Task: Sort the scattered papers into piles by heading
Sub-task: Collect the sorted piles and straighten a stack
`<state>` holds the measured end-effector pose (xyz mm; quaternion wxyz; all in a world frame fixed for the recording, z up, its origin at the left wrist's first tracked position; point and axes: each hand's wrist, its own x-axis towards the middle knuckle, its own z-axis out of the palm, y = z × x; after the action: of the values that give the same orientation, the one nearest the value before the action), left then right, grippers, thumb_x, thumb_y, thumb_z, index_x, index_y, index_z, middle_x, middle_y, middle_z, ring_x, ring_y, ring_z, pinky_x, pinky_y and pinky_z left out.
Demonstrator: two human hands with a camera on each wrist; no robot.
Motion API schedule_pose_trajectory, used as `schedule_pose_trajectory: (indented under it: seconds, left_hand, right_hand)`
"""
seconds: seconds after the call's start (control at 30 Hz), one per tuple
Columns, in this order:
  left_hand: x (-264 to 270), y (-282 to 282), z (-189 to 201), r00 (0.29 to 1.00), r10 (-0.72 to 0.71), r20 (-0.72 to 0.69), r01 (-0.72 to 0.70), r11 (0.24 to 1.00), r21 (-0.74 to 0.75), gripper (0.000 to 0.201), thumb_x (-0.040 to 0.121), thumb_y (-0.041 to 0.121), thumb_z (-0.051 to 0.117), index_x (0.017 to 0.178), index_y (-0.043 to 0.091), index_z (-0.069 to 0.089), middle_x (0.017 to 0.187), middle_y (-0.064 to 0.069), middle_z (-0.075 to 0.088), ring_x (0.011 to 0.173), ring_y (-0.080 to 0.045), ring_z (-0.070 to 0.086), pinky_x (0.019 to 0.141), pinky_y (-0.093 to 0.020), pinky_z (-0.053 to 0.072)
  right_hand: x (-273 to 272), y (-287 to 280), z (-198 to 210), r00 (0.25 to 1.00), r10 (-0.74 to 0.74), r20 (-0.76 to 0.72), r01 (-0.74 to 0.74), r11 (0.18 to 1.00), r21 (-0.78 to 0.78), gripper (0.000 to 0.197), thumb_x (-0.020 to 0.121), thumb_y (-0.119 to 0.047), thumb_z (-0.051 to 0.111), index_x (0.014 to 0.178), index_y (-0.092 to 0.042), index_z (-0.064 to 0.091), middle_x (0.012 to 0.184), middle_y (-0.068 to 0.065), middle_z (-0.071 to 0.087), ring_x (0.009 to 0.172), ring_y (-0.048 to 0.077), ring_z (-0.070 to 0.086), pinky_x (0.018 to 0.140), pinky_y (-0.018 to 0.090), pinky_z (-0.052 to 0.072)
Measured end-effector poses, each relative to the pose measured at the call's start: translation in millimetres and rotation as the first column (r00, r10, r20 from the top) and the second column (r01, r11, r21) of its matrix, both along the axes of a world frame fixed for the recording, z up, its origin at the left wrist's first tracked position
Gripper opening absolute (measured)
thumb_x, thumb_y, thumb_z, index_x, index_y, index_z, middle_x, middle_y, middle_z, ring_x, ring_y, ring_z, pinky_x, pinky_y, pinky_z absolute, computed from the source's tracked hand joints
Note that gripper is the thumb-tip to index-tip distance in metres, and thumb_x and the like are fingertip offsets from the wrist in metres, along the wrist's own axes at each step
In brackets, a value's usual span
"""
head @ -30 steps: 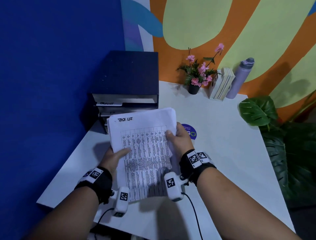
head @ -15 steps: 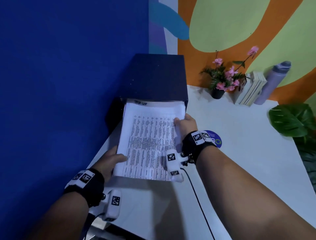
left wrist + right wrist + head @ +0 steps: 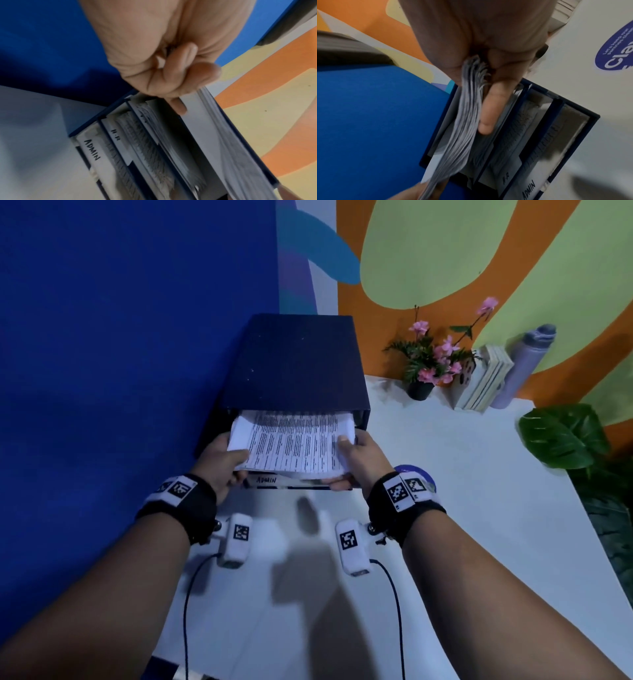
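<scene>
Papers (image 3: 291,445) printed with dense tables sit partway inside the top slot of a dark blue drawer organiser (image 3: 294,361) on the white worktop (image 3: 462,491), held by both hands. Left hand (image 3: 219,463) grips the stack's left edge, thumb on top and fingers curled beneath; right hand (image 3: 363,460) pinches the right edge the same way. Lower trays carry handwritten tabs reading "H-R" (image 3: 115,136) and "ADMIN" (image 3: 91,150). A potted pink flower (image 3: 435,364), some books (image 3: 486,378) and a grey bottle (image 3: 524,364) stand against the painted wall.
</scene>
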<state>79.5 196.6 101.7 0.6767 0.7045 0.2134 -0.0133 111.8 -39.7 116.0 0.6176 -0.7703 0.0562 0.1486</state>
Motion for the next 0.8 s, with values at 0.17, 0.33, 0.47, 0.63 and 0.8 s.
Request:
schedule_pose_trajectory:
  seconds: [0.17, 0.33, 0.47, 0.63, 0.8]
  left_hand:
    - [40.9, -10.4, 8.6, 0.997, 0.079, 0.007, -0.080, 0.996, 0.032, 0.012, 0.097, 0.006, 0.049, 0.109, 0.008, 0.050, 0.090, -0.009, 0.056, 0.040, -0.007, 0.051, 0.035, -0.014, 0.037]
    - [62.6, -21.7, 13.9, 0.983, 0.181, 0.014, -0.181, 0.983, 0.019, 0.014, 0.095, -0.003, 0.049, 0.086, 0.003, 0.041, 0.081, -0.012, 0.048, 0.060, -0.021, 0.058, 0.042, -0.019, 0.052]
    - [77.3, -21.4, 11.6, 0.970, 0.241, -0.036, -0.241, 0.971, 0.004, 0.013, 0.091, -0.013, 0.047, 0.093, -0.001, 0.045, 0.088, -0.017, 0.049, 0.066, -0.025, 0.057, 0.044, -0.023, 0.052]
    - [87.5, -17.4, -1.9, 0.970, 0.236, -0.051, -0.225, 0.960, 0.167, 0.025, 0.081, 0.004, 0.071, 0.102, -0.007, 0.064, 0.099, -0.013, 0.067, 0.088, -0.025, 0.064, 0.073, -0.029, 0.055]
    - [91.1, -4.6, -12.0, 0.982, 0.186, -0.042, -0.172, 0.958, 0.227, 0.035, 0.069, 0.019, 0.078, 0.093, -0.002, 0.066, 0.100, -0.018, 0.070, 0.096, -0.031, 0.067, 0.089, -0.042, 0.056]
  right_hand:
    - [11.4, 7.0, 3.1, 0.993, -0.115, -0.035, 0.120, 0.980, 0.157, 0.034, 0.102, -0.008, 0.036, 0.136, -0.012, 0.040, 0.086, 0.007, 0.056, 0.056, 0.020, 0.064, 0.057, 0.035, 0.059]
    - [36.7, 16.6, -7.0, 0.983, -0.177, 0.053, 0.175, 0.984, 0.032, 0.020, 0.072, -0.016, 0.064, 0.090, -0.020, 0.056, 0.087, 0.009, 0.061, 0.095, 0.039, 0.066, 0.091, 0.053, 0.053]
    - [46.6, 23.8, -12.3, 0.969, -0.228, 0.093, 0.231, 0.973, -0.020, 0.019, 0.075, -0.017, 0.069, 0.077, -0.019, 0.050, 0.079, 0.001, 0.057, 0.090, 0.033, 0.065, 0.091, 0.045, 0.053]
    - [47.2, 29.9, -8.7, 0.958, -0.249, 0.143, 0.261, 0.963, -0.071, 0.009, 0.090, -0.015, 0.060, 0.093, -0.010, 0.054, 0.087, 0.002, 0.058, 0.091, 0.029, 0.059, 0.088, 0.037, 0.048]
    - [48.0, 23.3, -4.9, 0.965, -0.175, 0.193, 0.211, 0.961, -0.182, 0.019, 0.091, -0.010, 0.053, 0.107, -0.003, 0.060, 0.102, 0.013, 0.065, 0.095, 0.031, 0.061, 0.076, 0.029, 0.044]
